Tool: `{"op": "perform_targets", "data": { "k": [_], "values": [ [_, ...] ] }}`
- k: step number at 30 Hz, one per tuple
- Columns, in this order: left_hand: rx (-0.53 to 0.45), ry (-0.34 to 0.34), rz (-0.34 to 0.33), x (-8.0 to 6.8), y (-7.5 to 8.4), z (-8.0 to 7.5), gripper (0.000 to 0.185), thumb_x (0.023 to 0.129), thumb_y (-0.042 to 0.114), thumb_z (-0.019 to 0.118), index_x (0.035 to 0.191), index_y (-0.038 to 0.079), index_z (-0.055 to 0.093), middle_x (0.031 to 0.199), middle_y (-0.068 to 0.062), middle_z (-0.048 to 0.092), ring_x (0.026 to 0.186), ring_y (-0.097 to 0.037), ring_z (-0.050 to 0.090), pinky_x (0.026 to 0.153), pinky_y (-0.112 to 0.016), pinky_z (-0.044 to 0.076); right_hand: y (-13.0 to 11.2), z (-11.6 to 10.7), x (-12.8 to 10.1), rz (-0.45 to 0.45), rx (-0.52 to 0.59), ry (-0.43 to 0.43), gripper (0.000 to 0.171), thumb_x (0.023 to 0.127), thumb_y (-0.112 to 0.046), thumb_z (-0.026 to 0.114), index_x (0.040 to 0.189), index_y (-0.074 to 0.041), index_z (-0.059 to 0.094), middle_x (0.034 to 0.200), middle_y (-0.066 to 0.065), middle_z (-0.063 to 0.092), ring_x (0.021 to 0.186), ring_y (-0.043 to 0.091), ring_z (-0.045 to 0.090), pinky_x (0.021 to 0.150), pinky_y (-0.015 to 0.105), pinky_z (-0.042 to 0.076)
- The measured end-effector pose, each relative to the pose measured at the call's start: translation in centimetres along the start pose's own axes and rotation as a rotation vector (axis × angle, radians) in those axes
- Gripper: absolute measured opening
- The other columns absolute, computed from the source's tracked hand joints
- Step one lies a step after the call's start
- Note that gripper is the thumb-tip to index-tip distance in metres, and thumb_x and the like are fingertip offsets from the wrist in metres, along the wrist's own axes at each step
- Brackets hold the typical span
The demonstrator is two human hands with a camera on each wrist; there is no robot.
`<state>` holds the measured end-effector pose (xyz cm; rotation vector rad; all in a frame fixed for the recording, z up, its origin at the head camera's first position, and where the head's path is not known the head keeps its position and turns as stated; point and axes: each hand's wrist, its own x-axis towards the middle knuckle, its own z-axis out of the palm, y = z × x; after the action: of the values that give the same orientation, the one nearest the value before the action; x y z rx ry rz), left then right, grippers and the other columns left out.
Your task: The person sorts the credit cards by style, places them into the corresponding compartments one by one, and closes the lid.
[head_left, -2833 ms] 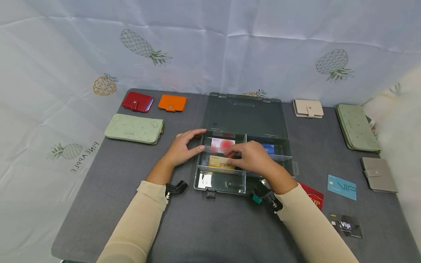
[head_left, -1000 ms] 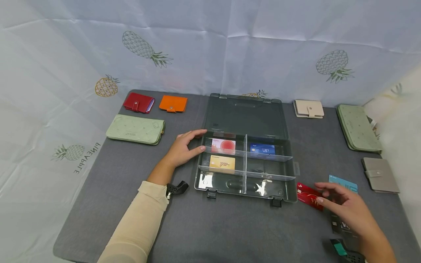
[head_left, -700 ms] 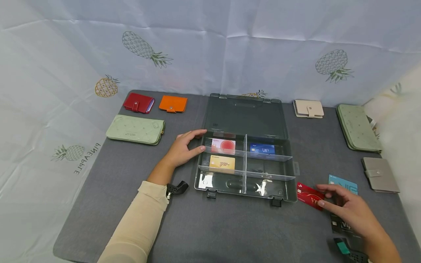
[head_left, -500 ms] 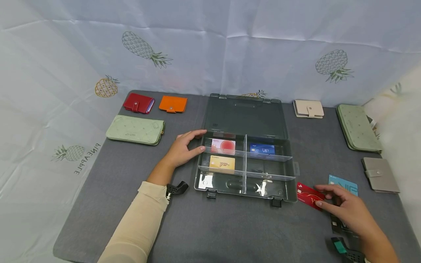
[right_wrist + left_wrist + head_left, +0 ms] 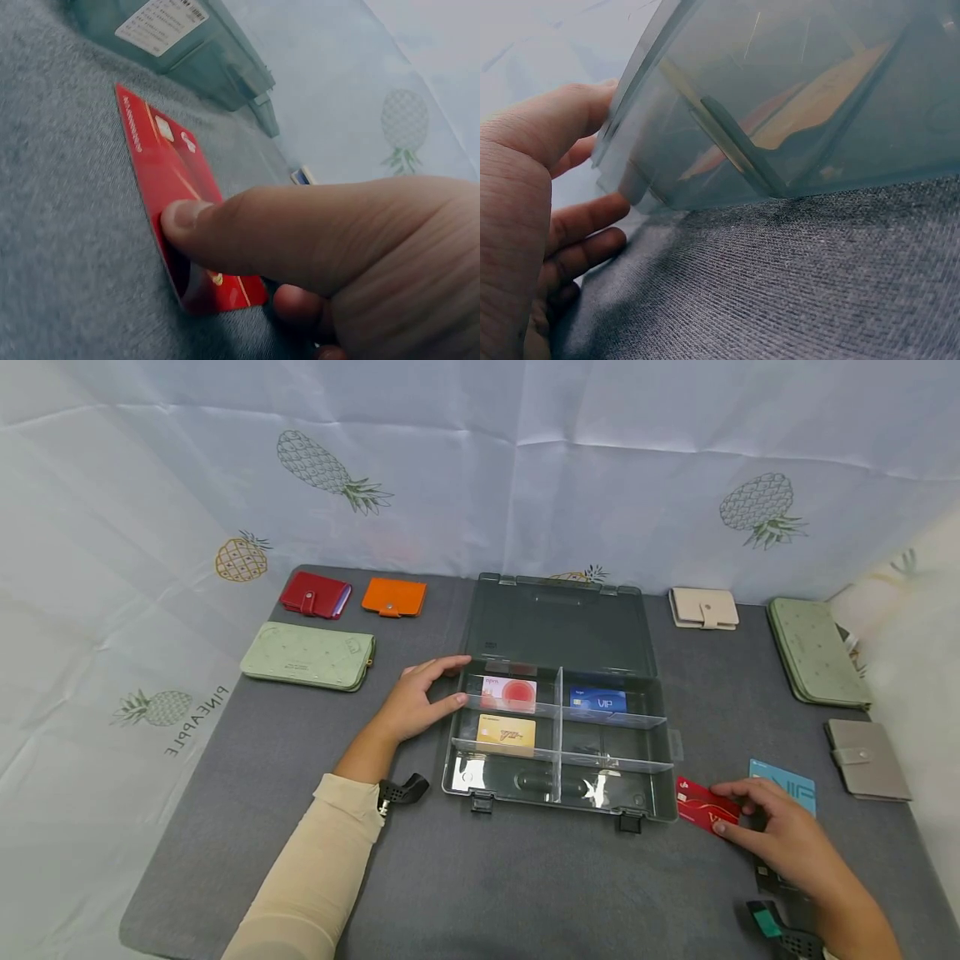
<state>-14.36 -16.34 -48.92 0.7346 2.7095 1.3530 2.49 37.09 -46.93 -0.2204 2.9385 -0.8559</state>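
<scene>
1. The right hand (image 5: 780, 835) pinches the glossy red plastic card (image 5: 703, 810), thumb (image 5: 247, 225) on its face and fingers curled beneath; one long edge is tilted up off the cloth, just off the box's right front corner, at about 4 o'clock from it.
2. The left hand (image 5: 416, 697) has relaxed, slightly spread fingers resting against the left wall of the translucent grey-green plastic organiser box (image 5: 660, 752), at its 9 o'clock.
3. Cards counted: three lie flat in the box, a white-and-red card (image 5: 510, 692), a gold card (image 5: 507, 732) and a blue card (image 5: 598, 701); outside it are the red one, a light-blue card (image 5: 791, 777) partly behind the hand, and a black card (image 5: 767, 872) mostly hidden.
4. The box has six compartments set by clear dividers, its lid open flat towards 12 o'clock.
5. Wallets counted, seven: a red snap wallet (image 5: 315, 594), an orange one (image 5: 393, 597), a long pale-green one (image 5: 307, 655), a beige one (image 5: 703, 607), a second long green one (image 5: 816, 650), and a taupe one (image 5: 868, 758); I make that six.
6. The right wrist view alone shows a white barcode label (image 5: 161, 24) on the box's side and the card's chip; the left wrist view shows the knitted grey table cloth (image 5: 795, 285).
</scene>
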Motion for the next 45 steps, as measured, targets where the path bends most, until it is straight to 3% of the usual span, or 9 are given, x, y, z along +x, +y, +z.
{"op": "perform_targets", "data": {
  "k": [11,19,23,28,31,37,45],
  "values": [
    [0.002,-0.004,-0.012,-0.1,0.0,-0.1,0.064,0.099,0.043,0.074,0.156,0.02,0.056,0.148,-0.006,0.063,0.133,-0.024,0.057,0.118,-0.052,0.028,-0.3,-0.2,0.5,0.076,0.04,-0.07,0.049,0.08,-0.002,0.093,0.121,-0.002,0.067,0.115,0.013,0.063,0.09,0.004,0.045,0.07,0.022,0.043],
    [0.011,-0.005,-0.01,-0.1,-0.1,0.0,0.066,0.1,0.049,0.072,0.156,0.02,0.056,0.147,-0.006,0.063,0.133,-0.024,0.057,0.118,-0.052,0.028,-0.5,-0.4,0.5,0.128,0.037,-0.068,0.048,0.084,-0.006,0.091,0.125,-0.004,0.067,0.106,0.009,0.062,0.086,0.007,0.044,0.065,0.026,0.04],
    [0.006,-0.004,-0.011,-0.1,0.0,0.0,0.065,0.099,0.047,0.073,0.156,0.02,0.056,0.147,-0.007,0.063,0.133,-0.025,0.057,0.118,-0.052,0.028,-0.5,-0.6,0.4,0.137,0.045,-0.058,0.043,0.091,-0.005,0.085,0.13,-0.005,0.068,0.108,0.01,0.063,0.089,0.006,0.044,0.066,0.024,0.044],
    [0.007,-0.006,-0.014,-0.1,0.1,0.0,0.065,0.099,0.045,0.074,0.156,0.02,0.056,0.147,-0.006,0.064,0.133,-0.025,0.057,0.118,-0.052,0.028,-0.5,-0.7,0.2,0.201,0.086,-0.042,0.03,0.102,-0.014,0.075,0.13,-0.005,0.07,0.098,0.009,0.06,0.084,0.009,0.048,0.061,0.027,0.045],
    [0.007,-0.007,-0.014,-0.1,0.1,0.0,0.066,0.099,0.047,0.074,0.156,0.02,0.056,0.147,-0.006,0.063,0.133,-0.025,0.057,0.118,-0.052,0.028,-0.4,-0.7,0.3,0.244,0.143,-0.003,0.028,0.105,-0.018,0.072,0.128,-0.002,0.072,0.097,0.002,0.064,0.082,0.009,0.052,0.061,0.026,0.047],
    [0.011,-0.013,-0.013,0.0,0.2,0.0,0.066,0.099,0.047,0.073,0.157,0.02,0.056,0.148,-0.006,0.063,0.134,-0.025,0.057,0.118,-0.052,0.028,-0.1,-1.5,0.6,0.359,0.306,-0.005,0.038,0.107,-0.028,0.069,0.129,0.003,0.072,0.105,-0.03,0.064,0.096,-0.007,0.053,0.071,0.019,0.052],
    [0.015,-0.012,-0.021,0.0,0.2,-0.1,0.066,0.099,0.047,0.073,0.157,0.021,0.056,0.147,-0.006,0.063,0.133,-0.025,0.057,0.118,-0.052,0.028,-0.1,-3.6,1.3,0.377,0.275,0.003,0.038,0.109,-0.032,0.065,0.127,0.001,0.073,0.104,-0.038,0.057,0.096,-0.011,0.051,0.072,0.014,0.045]
  ]
}}
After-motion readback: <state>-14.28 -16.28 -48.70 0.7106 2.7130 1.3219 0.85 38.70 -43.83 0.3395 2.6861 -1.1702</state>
